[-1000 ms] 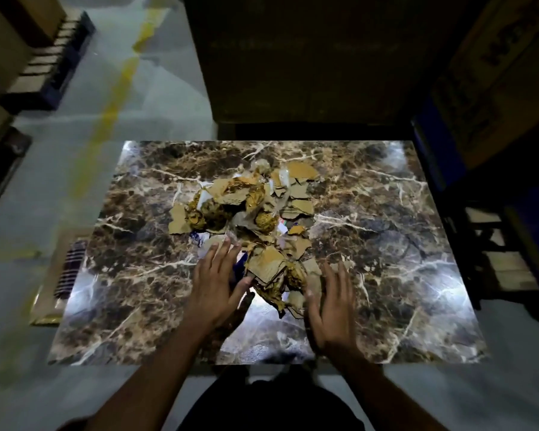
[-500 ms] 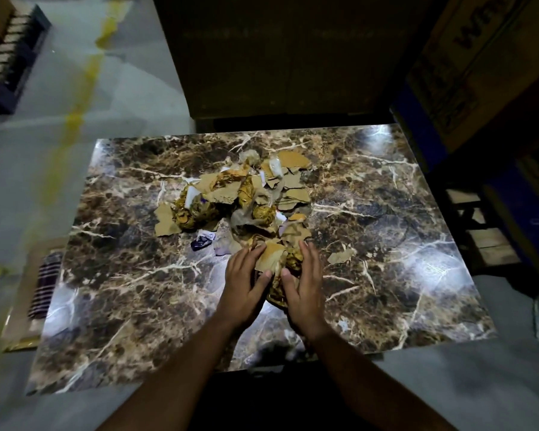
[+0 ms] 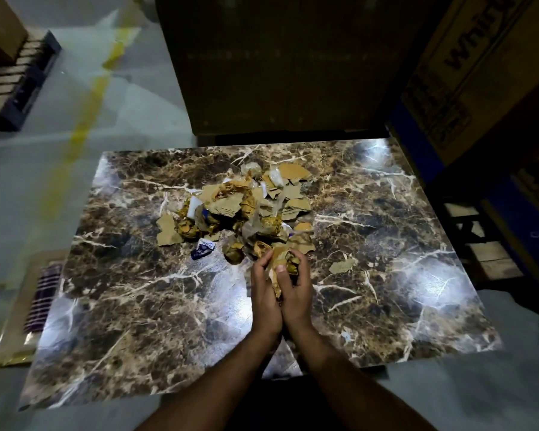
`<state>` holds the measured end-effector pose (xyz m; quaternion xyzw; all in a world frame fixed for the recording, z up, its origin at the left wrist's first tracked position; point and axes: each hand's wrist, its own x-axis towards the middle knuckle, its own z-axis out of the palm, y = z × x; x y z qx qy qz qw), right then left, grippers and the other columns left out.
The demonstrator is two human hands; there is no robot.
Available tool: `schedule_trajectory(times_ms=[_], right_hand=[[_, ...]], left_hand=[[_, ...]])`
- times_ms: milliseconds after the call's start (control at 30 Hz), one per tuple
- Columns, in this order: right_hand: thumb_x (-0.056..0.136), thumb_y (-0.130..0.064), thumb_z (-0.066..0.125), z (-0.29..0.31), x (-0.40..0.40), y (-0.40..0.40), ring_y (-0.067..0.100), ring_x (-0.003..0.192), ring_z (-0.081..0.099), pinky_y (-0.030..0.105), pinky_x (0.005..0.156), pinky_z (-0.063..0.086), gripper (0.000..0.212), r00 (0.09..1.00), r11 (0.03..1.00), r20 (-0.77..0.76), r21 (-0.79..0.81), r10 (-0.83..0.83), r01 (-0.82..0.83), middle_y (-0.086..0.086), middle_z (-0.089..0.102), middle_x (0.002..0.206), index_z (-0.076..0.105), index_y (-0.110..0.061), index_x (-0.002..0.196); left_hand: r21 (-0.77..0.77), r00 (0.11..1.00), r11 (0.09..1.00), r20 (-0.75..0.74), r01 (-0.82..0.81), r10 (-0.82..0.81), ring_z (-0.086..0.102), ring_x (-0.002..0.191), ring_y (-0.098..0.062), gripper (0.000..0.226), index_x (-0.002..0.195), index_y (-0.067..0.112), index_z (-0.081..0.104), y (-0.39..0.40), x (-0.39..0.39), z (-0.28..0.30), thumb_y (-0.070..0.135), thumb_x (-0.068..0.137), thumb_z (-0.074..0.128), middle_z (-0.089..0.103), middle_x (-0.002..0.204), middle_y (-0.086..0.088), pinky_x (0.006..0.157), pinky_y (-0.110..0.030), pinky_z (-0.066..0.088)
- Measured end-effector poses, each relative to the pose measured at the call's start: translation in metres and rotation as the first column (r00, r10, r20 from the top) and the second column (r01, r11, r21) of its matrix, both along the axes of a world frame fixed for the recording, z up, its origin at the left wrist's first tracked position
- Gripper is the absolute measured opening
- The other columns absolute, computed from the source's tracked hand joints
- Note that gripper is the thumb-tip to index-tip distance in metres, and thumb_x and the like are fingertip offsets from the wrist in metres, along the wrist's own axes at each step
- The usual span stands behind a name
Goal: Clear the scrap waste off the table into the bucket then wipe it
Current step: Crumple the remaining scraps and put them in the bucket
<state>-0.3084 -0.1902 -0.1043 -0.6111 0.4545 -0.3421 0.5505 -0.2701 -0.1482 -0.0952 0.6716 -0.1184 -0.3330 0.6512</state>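
Note:
A heap of scrap waste [image 3: 249,206], torn brown cardboard, crumpled gold foil and bits of white and blue wrapper, lies in the middle of the dark marble-patterned table [image 3: 131,306]. My left hand [image 3: 263,293] and my right hand [image 3: 294,289] are pressed together at the heap's near edge, cupped around a bunch of cardboard and foil scraps [image 3: 285,259]. One loose cardboard piece [image 3: 342,265] lies just right of my hands. A blue wrapper [image 3: 202,248] lies to the left of them. No bucket is in view.
Big cardboard boxes [image 3: 467,73] stand at the right and a dark box [image 3: 277,63] behind the table. A pallet [image 3: 16,85] sits on the grey floor at far left, beside a yellow floor line [image 3: 87,119]. A flat mat [image 3: 38,306] lies by the table's left edge.
My hands came in from either side of the heap's near end, closed together and gathered a bunch of scraps between them. The camera view shifted slightly.

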Motion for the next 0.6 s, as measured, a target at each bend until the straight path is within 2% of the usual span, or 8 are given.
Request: schedule_trajectory(times_ms=[67,133,233,267,333,400,500,600], right_hand=[[0.085,-0.062,0.059,0.011,-0.002,-0.003,0.013,0.114,0.065,0.041,0.091,0.056,0.042,1.0,1.0,0.024,0.019,-0.004,0.003,-0.006,0.066,0.125,0.055,-0.044,0.124],[0.084,-0.057,0.062,0.025,-0.005,-0.005,0.011,0.11,0.066,0.037,0.089,0.056,0.041,0.998,1.0,0.055,0.017,-0.005,0.004,-0.011,0.067,0.12,0.057,-0.04,0.121],[0.079,-0.051,0.063,0.047,-0.005,-0.008,-0.002,0.104,0.063,0.017,0.081,0.051,0.039,0.994,0.999,0.102,0.022,-0.031,0.029,-0.026,0.065,0.111,0.058,-0.038,0.115],[0.077,-0.051,0.063,0.052,-0.004,-0.009,-0.001,0.104,0.063,0.017,0.081,0.05,0.04,0.994,0.999,0.105,0.031,-0.037,0.034,-0.022,0.066,0.112,0.058,-0.037,0.115],[0.077,-0.049,0.064,0.059,-0.001,-0.01,0.014,0.11,0.064,0.033,0.086,0.055,0.042,0.995,0.999,0.096,0.045,-0.03,0.025,-0.003,0.066,0.119,0.059,-0.038,0.117],[0.074,-0.046,0.066,0.066,0.002,-0.011,0.021,0.107,0.067,0.042,0.086,0.058,0.045,0.993,0.998,0.113,0.068,-0.015,0.007,0.008,0.066,0.118,0.06,-0.037,0.118],[0.066,-0.04,0.064,0.086,0.006,-0.016,-0.001,0.083,0.067,0.019,0.07,0.054,0.046,0.985,0.998,0.17,0.055,-0.022,0.013,-0.002,0.069,0.1,0.061,-0.028,0.11],[0.067,-0.024,0.069,0.097,0.01,-0.022,-0.007,0.078,0.064,0.011,0.069,0.049,0.04,0.983,1.0,0.183,0.027,0.01,-0.015,-0.009,0.067,0.093,0.062,-0.02,0.106]], left_hand=[[-0.001,1.0,1.0,-0.024,-0.003,0.003,0.053,0.133,-0.019,0.064,0.14,0.043,0.048,-0.002,-0.003,0.009,0.078,0.086,0.05,0.052,0.145,0.009,0.107,-0.055,0.046],[-0.033,0.999,0.999,-0.034,0.002,-0.003,0.055,0.13,-0.021,0.05,0.139,0.042,0.05,-0.003,-0.004,0.021,0.063,0.094,0.049,0.055,0.143,0.005,0.105,-0.054,0.048],[-0.108,0.998,0.994,-0.056,-0.01,0.004,0.06,0.122,-0.024,0.04,0.131,0.033,0.055,-0.006,-0.001,0.039,0.037,0.093,0.044,0.06,0.135,-0.002,0.099,-0.047,0.053],[-0.121,0.998,0.993,-0.059,-0.014,0.007,0.061,0.12,-0.025,0.041,0.129,0.029,0.055,-0.007,0.0,0.046,0.033,0.091,0.042,0.06,0.133,-0.004,0.095,-0.043,0.055],[-0.14,0.999,0.99,-0.045,-0.025,0.019,0.061,0.118,-0.026,0.042,0.128,0.023,0.055,-0.011,0.004,0.057,0.028,0.088,0.041,0.061,0.13,-0.006,0.09,-0.037,0.055],[-0.155,0.999,0.987,-0.048,-0.03,0.023,0.06,0.118,-0.024,0.043,0.126,0.02,0.055,-0.013,0.007,0.066,0.033,0.087,0.042,0.06,0.129,-0.005,0.088,-0.032,0.054],[-0.178,1.0,0.984,0.002,-0.022,0.022,0.058,0.119,-0.008,0.055,0.123,0.024,0.057,-0.016,0.01,0.078,0.059,0.083,0.041,0.056,0.131,-0.001,0.091,-0.022,0.05],[-0.174,0.999,0.984,0.035,-0.028,0.035,0.054,0.109,0.013,0.056,0.116,0.032,0.058,-0.019,0.014,0.087,0.07,0.08,0.037,0.045,0.128,0.002,0.089,-0.011,0.046]])
